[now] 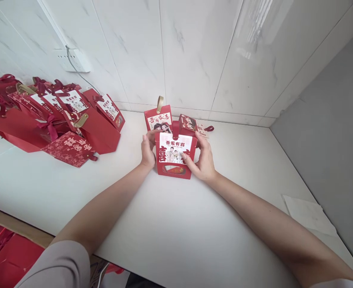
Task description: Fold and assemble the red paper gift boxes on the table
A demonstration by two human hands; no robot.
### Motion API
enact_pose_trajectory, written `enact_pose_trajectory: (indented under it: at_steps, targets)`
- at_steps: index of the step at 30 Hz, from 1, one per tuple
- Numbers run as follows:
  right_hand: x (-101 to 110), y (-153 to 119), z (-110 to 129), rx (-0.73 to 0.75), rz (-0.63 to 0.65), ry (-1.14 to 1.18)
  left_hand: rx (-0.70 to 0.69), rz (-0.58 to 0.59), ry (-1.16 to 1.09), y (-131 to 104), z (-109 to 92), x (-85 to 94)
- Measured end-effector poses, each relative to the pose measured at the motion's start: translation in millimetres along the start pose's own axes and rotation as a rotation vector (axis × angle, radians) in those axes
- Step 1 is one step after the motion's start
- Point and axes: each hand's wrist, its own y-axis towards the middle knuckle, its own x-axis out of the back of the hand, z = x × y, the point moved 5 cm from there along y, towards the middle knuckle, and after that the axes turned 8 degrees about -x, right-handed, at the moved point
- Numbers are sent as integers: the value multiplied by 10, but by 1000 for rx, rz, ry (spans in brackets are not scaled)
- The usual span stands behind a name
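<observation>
A red gift box (175, 172) with a white printed front, a small window low down and a dark red loop on top stands upright before me on the white table. My right hand (203, 160) grips its right side, the thumb lying across the printed couple. At the left side, my left hand (148, 152) holds the edge, its fingertips partly hidden behind the box. Just behind stands another red gift box (158, 118) with a gold loop. A smaller red box (188, 122) with a dark red tab lies beside it, partly covered by the front box.
Several red gift boxes (101, 128) crowd the left of the table (176, 232) near a wall socket (72, 61) with a grey cable. More red packaging (11, 256) is in a carton at lower left. White paper (308, 214) lies near the right edge. A tiled wall (191, 52) closes the back.
</observation>
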Motion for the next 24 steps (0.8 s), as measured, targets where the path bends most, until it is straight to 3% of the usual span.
enact_pose_trajectory:
  at_steps: [2, 5, 8, 11, 18, 24]
  targets:
    - [16, 20, 39, 70, -22, -54, -43, -111, 0, 67, -160, 64]
    - [35, 43, 100, 139, -26, -89, -261, -221, 180, 99, -532, 102]
    - [44, 46, 135, 145, -23, -102, -494, -112, 398, 64, -805, 20]
    - [46, 45, 147, 123, -24, -98, -603, 36, 549, 13, -842, -46]
    - [69, 92, 247, 127, -34, -46, -685, 50, 564, -62, -804, -85]
    - [80, 122, 319, 170, 6, -105, -534, 129, 412, 125, -900, -71]
